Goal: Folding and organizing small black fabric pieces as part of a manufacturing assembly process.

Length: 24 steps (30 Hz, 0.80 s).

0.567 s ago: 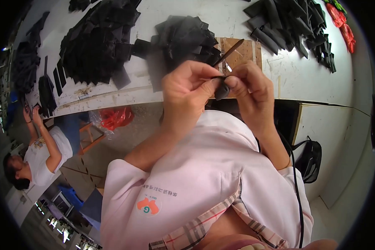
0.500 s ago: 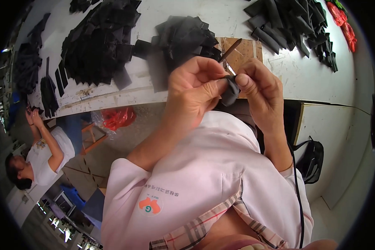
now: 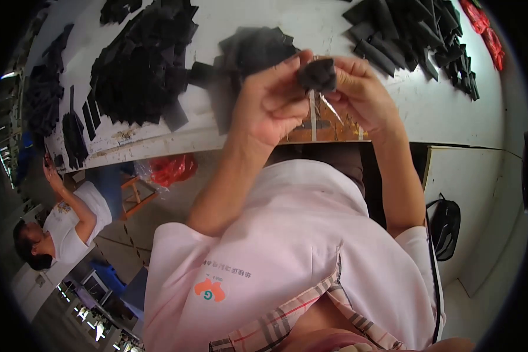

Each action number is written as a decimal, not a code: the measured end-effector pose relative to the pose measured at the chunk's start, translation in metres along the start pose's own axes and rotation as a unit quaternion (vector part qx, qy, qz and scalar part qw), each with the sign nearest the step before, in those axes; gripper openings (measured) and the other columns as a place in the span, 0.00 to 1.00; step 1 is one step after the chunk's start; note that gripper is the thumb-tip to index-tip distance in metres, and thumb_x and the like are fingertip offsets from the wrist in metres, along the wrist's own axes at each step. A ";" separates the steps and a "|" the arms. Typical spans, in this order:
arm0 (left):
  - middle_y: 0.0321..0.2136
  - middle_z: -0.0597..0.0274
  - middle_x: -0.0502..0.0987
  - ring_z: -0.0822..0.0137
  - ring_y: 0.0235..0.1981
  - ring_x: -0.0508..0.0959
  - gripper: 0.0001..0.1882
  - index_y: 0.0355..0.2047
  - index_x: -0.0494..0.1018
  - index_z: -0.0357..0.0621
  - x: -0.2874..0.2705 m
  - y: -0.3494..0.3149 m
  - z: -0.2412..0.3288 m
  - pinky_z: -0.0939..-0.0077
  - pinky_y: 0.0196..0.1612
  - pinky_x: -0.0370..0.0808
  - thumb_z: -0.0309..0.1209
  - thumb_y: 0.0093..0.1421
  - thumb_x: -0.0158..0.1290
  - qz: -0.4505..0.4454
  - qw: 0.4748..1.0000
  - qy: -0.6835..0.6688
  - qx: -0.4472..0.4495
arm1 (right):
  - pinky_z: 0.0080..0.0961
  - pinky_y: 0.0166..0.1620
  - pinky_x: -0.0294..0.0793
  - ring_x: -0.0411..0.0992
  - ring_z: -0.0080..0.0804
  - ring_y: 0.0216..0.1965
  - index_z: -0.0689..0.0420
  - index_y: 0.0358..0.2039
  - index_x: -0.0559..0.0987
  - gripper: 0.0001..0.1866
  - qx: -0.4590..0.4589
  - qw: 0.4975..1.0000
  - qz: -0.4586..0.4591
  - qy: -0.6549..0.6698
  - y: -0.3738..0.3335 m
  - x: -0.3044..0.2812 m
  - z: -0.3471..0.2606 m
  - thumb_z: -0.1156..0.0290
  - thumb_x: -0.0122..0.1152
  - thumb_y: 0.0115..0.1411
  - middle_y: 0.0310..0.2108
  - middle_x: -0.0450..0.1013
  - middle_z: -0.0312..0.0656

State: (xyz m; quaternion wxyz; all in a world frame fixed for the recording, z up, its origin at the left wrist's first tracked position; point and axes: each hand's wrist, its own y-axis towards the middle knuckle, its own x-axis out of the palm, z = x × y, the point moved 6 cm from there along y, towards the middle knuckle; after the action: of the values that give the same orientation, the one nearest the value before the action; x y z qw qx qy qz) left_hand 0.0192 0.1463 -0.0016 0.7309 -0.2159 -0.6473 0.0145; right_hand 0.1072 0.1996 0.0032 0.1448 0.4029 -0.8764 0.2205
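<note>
A small dark grey piece of soft, fabric-like material [image 3: 318, 75] is held between both hands above the table edge. My left hand [image 3: 273, 102] closes on its left side with thumb and fingertips. On the other side my right hand [image 3: 362, 92] grips it, fingers curled. Just below the piece, a thin shiny metal tool [image 3: 331, 108] tapers to a point; its other end is hidden, and I cannot tell whether a hand holds it. Beneath lies a stained brown wooden board [image 3: 345, 130].
A big pile of flat black pieces [image 3: 138, 70] covers the table's left, with a smaller pile [image 3: 258, 47] behind my left hand. Rolled dark pieces [image 3: 393, 29] lie at right, near red plastic bags [image 3: 488, 35]. Another person [image 3: 70, 217] works at far left. A black bag [image 3: 446, 226] is at right.
Both hands have moved up and farther over the table with the dark piece, which now shows a broader face. The brown-ended stick seen before is hidden, and the metal point appears below the piece.
</note>
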 end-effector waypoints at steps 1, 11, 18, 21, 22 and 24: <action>0.19 0.68 0.71 0.85 0.05 0.53 0.09 0.34 0.69 0.36 -0.006 0.005 -0.001 0.92 0.08 0.48 0.26 0.54 0.47 0.007 1.000 -0.010 -0.008 | 0.09 0.19 0.50 0.54 0.12 0.17 0.55 0.21 0.70 0.12 -0.021 0.999 -0.018 0.028 0.006 -0.006 0.012 0.61 0.53 0.55 0.15 0.59 0.28; 0.23 0.57 0.73 0.84 0.05 0.53 0.13 0.40 0.66 0.33 0.032 -0.003 0.012 0.91 0.09 0.49 0.24 0.55 0.42 -0.112 0.988 -0.108 -0.006 | 0.10 0.20 0.49 0.52 0.12 0.18 0.56 0.19 0.71 0.14 -0.050 0.998 -0.012 -0.032 0.010 0.015 -0.034 0.60 0.53 0.54 0.15 0.58 0.26; 0.21 0.64 0.72 0.84 0.05 0.54 0.08 0.35 0.68 0.38 -0.013 -0.004 -0.010 0.91 0.09 0.48 0.25 0.54 0.45 -0.034 0.999 -0.016 0.018 | 0.10 0.22 0.52 0.54 0.13 0.18 0.55 0.20 0.71 0.13 -0.009 1.000 0.020 0.019 0.005 0.002 0.008 0.60 0.53 0.54 0.15 0.59 0.27; 0.22 0.63 0.73 0.84 0.05 0.54 0.09 0.36 0.68 0.37 -0.011 0.008 0.001 0.91 0.09 0.49 0.26 0.55 0.44 -0.018 0.997 -0.072 0.007 | 0.11 0.22 0.52 0.53 0.13 0.18 0.56 0.20 0.70 0.13 0.014 0.999 0.028 0.019 0.017 -0.008 0.013 0.61 0.52 0.55 0.15 0.58 0.27; 0.22 0.63 0.73 0.84 0.05 0.54 0.09 0.36 0.68 0.37 -0.003 0.005 0.003 0.91 0.09 0.49 0.26 0.55 0.44 -0.016 0.997 -0.073 0.009 | 0.11 0.22 0.52 0.53 0.13 0.18 0.56 0.20 0.70 0.13 0.015 0.999 0.026 0.019 0.016 -0.004 0.009 0.61 0.52 0.55 0.15 0.58 0.27; 0.24 0.60 0.74 0.84 0.04 0.54 0.11 0.39 0.68 0.35 0.021 -0.001 0.001 0.91 0.09 0.50 0.26 0.56 0.42 -0.102 0.979 -0.176 -0.008 | 0.11 0.21 0.52 0.53 0.13 0.18 0.57 0.18 0.69 0.15 -0.032 0.999 0.007 -0.025 0.012 0.010 -0.017 0.61 0.52 0.55 0.14 0.58 0.27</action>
State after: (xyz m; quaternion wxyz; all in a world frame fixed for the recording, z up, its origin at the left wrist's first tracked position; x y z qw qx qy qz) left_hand 0.0209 0.1517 0.0182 0.6016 -0.1488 -0.7843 -0.0281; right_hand 0.0928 0.2087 0.0193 0.1338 0.3971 -0.8893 0.1831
